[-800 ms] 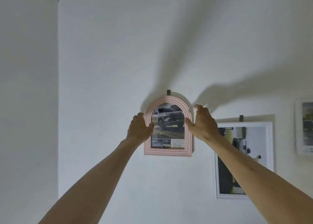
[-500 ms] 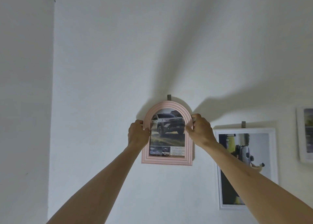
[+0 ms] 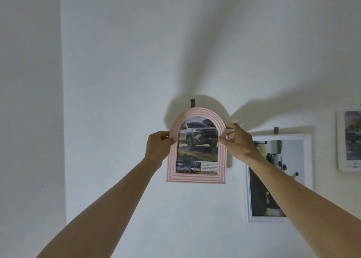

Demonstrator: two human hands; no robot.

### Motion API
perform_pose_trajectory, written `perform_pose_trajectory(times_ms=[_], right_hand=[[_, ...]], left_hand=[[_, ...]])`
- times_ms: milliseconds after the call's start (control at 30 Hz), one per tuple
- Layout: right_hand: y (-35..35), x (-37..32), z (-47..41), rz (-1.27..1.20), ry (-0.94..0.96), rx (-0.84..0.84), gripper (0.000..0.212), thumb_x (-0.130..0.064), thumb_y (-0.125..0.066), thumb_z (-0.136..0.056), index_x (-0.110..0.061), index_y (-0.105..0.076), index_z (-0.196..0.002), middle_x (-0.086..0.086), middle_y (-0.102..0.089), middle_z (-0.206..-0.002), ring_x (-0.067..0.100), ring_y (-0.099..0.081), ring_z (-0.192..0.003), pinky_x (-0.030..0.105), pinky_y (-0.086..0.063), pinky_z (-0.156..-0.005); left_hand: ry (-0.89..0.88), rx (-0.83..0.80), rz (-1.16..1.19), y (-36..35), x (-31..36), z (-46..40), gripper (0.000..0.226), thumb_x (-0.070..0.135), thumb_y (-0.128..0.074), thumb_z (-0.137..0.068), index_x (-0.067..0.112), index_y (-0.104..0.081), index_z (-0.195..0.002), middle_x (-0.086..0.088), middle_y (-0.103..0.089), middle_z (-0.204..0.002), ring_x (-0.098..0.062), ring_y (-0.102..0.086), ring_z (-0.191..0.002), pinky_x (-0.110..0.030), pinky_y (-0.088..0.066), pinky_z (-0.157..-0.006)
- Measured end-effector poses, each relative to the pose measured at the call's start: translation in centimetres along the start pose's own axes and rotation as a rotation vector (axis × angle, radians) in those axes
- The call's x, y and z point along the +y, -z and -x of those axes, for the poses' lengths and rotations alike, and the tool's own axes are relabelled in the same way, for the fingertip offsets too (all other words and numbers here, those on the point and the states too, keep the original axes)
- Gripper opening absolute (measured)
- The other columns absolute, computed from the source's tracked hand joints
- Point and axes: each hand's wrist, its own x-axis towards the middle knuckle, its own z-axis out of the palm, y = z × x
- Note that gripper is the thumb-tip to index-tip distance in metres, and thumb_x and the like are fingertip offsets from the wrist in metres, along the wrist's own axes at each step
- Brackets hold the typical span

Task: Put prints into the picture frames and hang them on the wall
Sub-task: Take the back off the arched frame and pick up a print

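Note:
A pink arched picture frame (image 3: 196,177) with a print of a grey pickup truck (image 3: 197,138) is against the white wall, its top just under a dark wall hook (image 3: 192,102). My left hand (image 3: 157,147) pinches the frame's left edge where the arch begins. My right hand (image 3: 237,140) grips the right edge at the same height, fingers curled round the rim. Both arms reach up from below.
To the right hangs a white rectangular frame (image 3: 307,160) with a print, under its own hook (image 3: 276,130); my right forearm covers part of it. A third white frame (image 3: 340,140) is cut off at the right edge. A wall corner (image 3: 62,101) runs down the left.
My hands were beside the frame with fingers loose; they have closed on its two edges. The view has tilted up slightly, so the frame sits lower in it.

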Motion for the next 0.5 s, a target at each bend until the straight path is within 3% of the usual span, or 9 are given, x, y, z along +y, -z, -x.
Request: perform_pose_trajectory(times_ms=[267, 500], right_hand=[[1.4, 3.3, 4.0, -0.053, -0.057, -0.077, 0.042, -0.025, -0.069, -0.09, -0.017, -0.049, -0.127, -0.003, -0.063, -0.109, 0.018, -0.063, -0.1, 0.026, -0.045, -0.082], [2.4, 6.8, 8.8, 0.132, -0.137, -0.187, 0.067, -0.022, -0.073, -0.086, -0.012, -0.036, -0.141, 0.007, -0.052, -0.133, 0.025, -0.053, -0.122, 0.033, -0.048, -0.097]], left_hand=[[0.073, -0.034, 0.114, -1.2, -0.2, 6.1, 0.015, 0.012, -0.076, -0.082, 0.015, -0.071, -0.096, 0.0, -0.073, -0.091, -0.012, -0.065, -0.085, -0.026, -0.05, -0.078], [-0.014, 0.001, -0.061, -3.7, -1.1, 12.4, 0.022, 0.021, -0.079, -0.08, 0.015, -0.071, -0.1, 0.004, -0.073, -0.087, -0.01, -0.068, -0.081, -0.016, -0.049, -0.069]])
